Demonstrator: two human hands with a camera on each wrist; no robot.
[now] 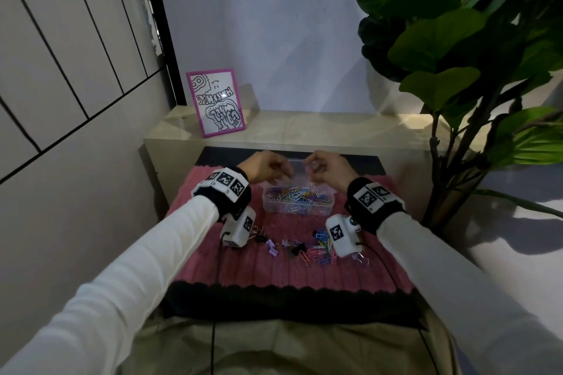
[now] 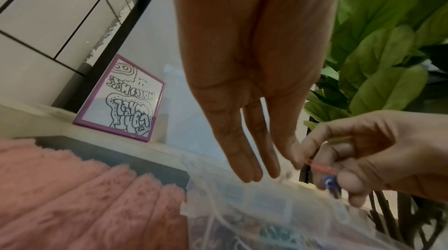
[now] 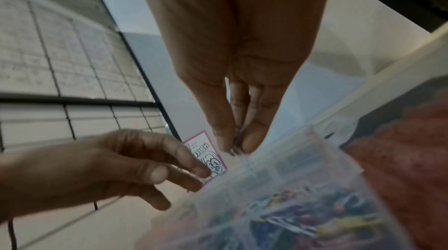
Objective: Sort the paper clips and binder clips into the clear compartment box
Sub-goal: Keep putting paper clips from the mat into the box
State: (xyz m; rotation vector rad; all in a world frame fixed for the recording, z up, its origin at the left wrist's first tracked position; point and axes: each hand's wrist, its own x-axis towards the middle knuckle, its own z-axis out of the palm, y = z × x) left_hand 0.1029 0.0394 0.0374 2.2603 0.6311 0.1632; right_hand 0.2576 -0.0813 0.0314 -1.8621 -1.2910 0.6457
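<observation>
The clear compartment box point(image 1: 328, 207) stands at the back of the pink mat point(image 1: 243, 268), its near part full of mixed coloured paper clips point(image 1: 297, 195). Both hands hover over its far part. My right hand point(image 1: 312, 175) pinches a few clips; in the left wrist view these are a red clip point(image 2: 320, 167) and a blue clip point(image 2: 329, 182). My left hand point(image 1: 283, 178) points straight fingers point(image 2: 249, 170) down at the box point(image 2: 242, 215) and holds nothing. Loose paper clips point(image 1: 321, 248) and binder clips point(image 1: 297, 248) lie on the mat near my wrists.
A pink-framed drawing point(image 1: 216, 102) leans on the beige ledge point(image 1: 304, 128) behind the box. A large leafy plant point(image 1: 457, 55) stands at the right, a tiled wall at the left. Cables run from the wrist cameras across the mat's front.
</observation>
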